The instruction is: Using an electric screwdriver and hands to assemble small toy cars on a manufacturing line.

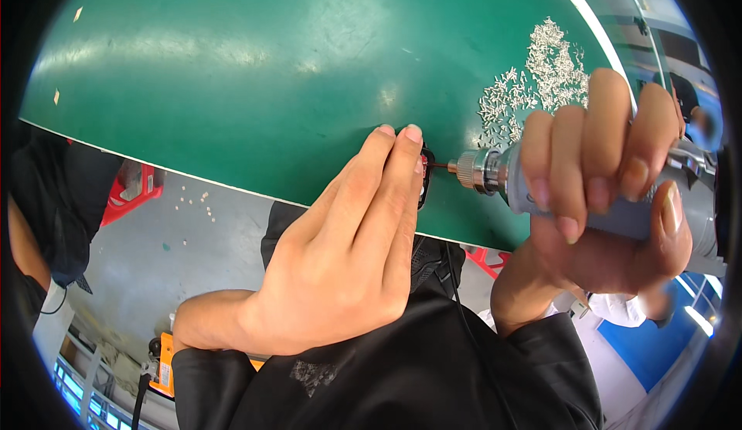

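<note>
My right hand (610, 198) is wrapped around a grey electric screwdriver (502, 175) held sideways, its metal chuck and thin bit pointing left. The bit tip meets a small black part (425, 175) near the front edge of the green table (255, 66). My left hand (340, 252) lies over that black part, fingers together, fingertips pressing it and hiding most of it.
A heap of small white screws (533, 82) lies on the table behind the screwdriver. Below the table edge are a grey floor with a few scattered white bits (193, 198), a red frame (131, 190) at left, and an orange object (162, 368) at bottom left.
</note>
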`<state>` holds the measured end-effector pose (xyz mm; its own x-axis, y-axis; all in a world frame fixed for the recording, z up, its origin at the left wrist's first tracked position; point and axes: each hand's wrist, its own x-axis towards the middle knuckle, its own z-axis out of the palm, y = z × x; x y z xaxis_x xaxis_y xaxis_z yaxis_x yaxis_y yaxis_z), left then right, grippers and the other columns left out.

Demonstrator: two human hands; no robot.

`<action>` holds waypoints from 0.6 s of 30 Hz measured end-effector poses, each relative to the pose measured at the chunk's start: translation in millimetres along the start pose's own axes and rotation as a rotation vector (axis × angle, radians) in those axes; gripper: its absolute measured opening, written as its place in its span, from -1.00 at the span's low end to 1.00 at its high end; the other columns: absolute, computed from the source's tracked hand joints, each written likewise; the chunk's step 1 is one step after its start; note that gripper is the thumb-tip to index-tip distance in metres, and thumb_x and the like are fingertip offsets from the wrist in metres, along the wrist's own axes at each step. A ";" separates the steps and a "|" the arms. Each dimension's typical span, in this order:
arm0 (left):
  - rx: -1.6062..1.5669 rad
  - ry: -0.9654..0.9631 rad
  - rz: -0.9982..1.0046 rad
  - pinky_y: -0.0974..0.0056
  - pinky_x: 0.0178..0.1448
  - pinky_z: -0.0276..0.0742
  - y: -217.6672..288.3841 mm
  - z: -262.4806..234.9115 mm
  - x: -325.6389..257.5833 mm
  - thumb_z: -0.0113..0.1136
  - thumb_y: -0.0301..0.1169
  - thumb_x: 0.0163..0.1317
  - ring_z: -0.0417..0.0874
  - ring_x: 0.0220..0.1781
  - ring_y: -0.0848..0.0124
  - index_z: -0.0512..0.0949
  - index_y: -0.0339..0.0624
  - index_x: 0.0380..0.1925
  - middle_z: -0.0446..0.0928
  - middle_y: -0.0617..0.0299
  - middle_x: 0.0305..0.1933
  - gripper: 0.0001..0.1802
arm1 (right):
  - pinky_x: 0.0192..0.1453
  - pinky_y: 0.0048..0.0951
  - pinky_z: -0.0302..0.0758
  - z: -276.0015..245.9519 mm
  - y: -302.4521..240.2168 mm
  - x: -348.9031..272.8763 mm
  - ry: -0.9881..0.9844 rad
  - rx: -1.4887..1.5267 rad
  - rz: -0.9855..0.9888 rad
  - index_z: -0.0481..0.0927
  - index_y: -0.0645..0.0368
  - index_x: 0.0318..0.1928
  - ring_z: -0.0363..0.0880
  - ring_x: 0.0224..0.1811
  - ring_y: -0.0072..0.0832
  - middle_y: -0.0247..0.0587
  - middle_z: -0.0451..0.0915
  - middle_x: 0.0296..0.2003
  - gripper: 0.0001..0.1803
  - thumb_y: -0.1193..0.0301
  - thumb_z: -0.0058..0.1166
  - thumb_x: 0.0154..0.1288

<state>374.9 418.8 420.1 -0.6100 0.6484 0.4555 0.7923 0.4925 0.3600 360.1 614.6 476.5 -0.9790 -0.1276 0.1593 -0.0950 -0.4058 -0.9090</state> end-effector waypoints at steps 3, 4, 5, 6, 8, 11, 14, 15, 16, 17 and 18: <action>0.034 0.017 0.031 0.19 -0.15 0.68 -4.4 1.9 -2.4 0.19 -0.70 -0.19 0.60 -0.05 0.01 0.53 -0.66 -0.25 0.55 -0.19 -0.04 -0.62 | -0.37 -0.47 0.26 1.3 0.0 14.8 -0.130 -0.065 0.057 0.27 0.06 -0.36 0.27 -0.67 -0.63 -0.34 0.27 -0.50 -0.81 0.26 -0.08 0.26; 0.033 0.018 0.031 0.19 -0.15 0.68 -4.5 1.8 -3.4 0.19 -0.70 -0.19 0.60 -0.05 0.01 0.53 -0.66 -0.25 0.55 -0.19 -0.04 -0.62 | -0.37 -0.47 0.27 3.6 0.3 18.5 -0.206 -0.101 0.092 0.28 0.07 -0.37 0.26 -0.68 -0.63 -0.34 0.27 -0.50 -0.81 0.26 -0.10 0.27; 0.030 0.006 0.028 0.19 -0.15 0.67 -4.1 0.0 -2.7 0.20 -0.70 -0.20 0.60 -0.05 0.02 0.54 -0.65 -0.24 0.55 -0.16 -0.03 -0.61 | -0.38 -0.47 0.29 20.0 -5.2 22.6 -0.118 -0.051 0.142 0.29 0.09 -0.38 0.25 -0.69 -0.63 -0.34 0.28 -0.52 -0.80 0.26 -0.13 0.28; 0.027 -0.008 0.024 0.19 -0.15 0.67 -3.7 -1.4 -2.3 0.20 -0.69 -0.21 0.60 -0.05 0.04 0.54 -0.64 -0.24 0.55 -0.14 -0.02 -0.60 | -0.38 -0.47 0.29 21.9 -7.5 22.9 -0.120 -0.056 0.133 0.29 0.09 -0.38 0.25 -0.69 -0.63 -0.34 0.28 -0.52 -0.80 0.26 -0.13 0.28; 0.038 0.012 0.050 0.20 -0.16 0.67 -7.4 -0.8 0.7 0.20 -0.69 -0.21 0.59 -0.04 0.05 0.54 -0.62 -0.23 0.54 -0.13 0.00 -0.59 | -0.39 -0.48 0.30 22.9 -11.2 27.3 -0.178 -0.167 0.136 0.30 0.11 -0.37 0.25 -0.71 -0.64 -0.34 0.29 -0.53 -0.80 0.26 -0.15 0.28; 0.039 -0.012 0.047 0.20 -0.16 0.66 -12.0 -9.0 6.0 0.19 -0.70 -0.21 0.57 -0.02 0.05 0.53 -0.61 -0.19 0.51 -0.12 0.04 -0.57 | -0.42 -0.47 0.31 11.8 3.8 27.5 -0.203 -0.100 0.016 0.32 0.16 -0.36 0.20 -0.74 -0.63 -0.32 0.31 -0.55 -0.80 0.28 -0.16 0.27; 0.043 -0.102 0.067 0.22 -0.04 0.61 -12.4 -20.8 13.1 0.19 -0.65 -0.15 0.54 0.03 0.07 0.55 -0.61 -0.21 0.51 -0.15 0.04 -0.60 | -0.49 -0.44 0.30 15.3 4.8 25.5 -0.128 -0.100 -0.065 0.33 0.19 -0.36 0.17 -0.77 -0.61 -0.30 0.31 -0.61 -0.79 0.29 -0.14 0.25; 0.058 -0.160 0.089 0.24 0.07 0.57 -11.7 -26.3 15.9 0.20 -0.61 -0.10 0.52 0.06 0.10 0.57 -0.61 -0.25 0.52 -0.19 0.01 -0.65 | -0.51 -0.44 0.29 15.6 1.8 23.8 -0.128 -0.141 -0.058 0.34 0.21 -0.36 0.18 -0.77 -0.60 -0.29 0.30 -0.64 -0.79 0.30 -0.13 0.25; 0.082 -0.155 0.116 0.24 0.07 0.57 -8.3 -29.4 17.3 0.20 -0.61 -0.10 0.52 0.06 0.10 0.57 -0.61 -0.25 0.52 -0.19 0.01 -0.65 | -0.53 -0.43 0.29 16.3 -2.0 22.2 -0.127 -0.182 -0.056 0.34 0.22 -0.37 0.18 -0.77 -0.59 -0.29 0.30 -0.66 -0.78 0.30 -0.12 0.24; 0.030 -0.132 0.101 0.23 0.08 0.56 -8.2 -25.8 17.4 0.19 -0.61 -0.10 0.51 0.07 0.10 0.56 -0.60 -0.23 0.52 -0.16 0.02 -0.64 | -0.57 -0.43 0.27 18.9 -1.2 19.3 -0.081 -0.164 -0.037 0.34 0.25 -0.37 0.19 -0.77 -0.56 -0.29 0.28 -0.70 -0.76 0.30 -0.07 0.22; -0.018 -0.111 0.084 0.22 0.08 0.56 -12.0 -22.3 15.3 0.18 -0.61 -0.10 0.51 0.09 0.10 0.56 -0.59 -0.21 0.51 -0.13 0.03 -0.63 | -0.59 -0.43 0.26 19.6 3.2 18.0 -0.067 -0.166 -0.015 0.35 0.26 -0.36 0.21 -0.77 -0.54 -0.29 0.29 -0.71 -0.75 0.29 -0.03 0.20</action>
<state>355.9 409.8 440.9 -0.5358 0.7477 0.3923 0.8398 0.4237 0.3396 345.7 593.3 484.0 -0.9635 -0.1847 0.1939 -0.1440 -0.2534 -0.9566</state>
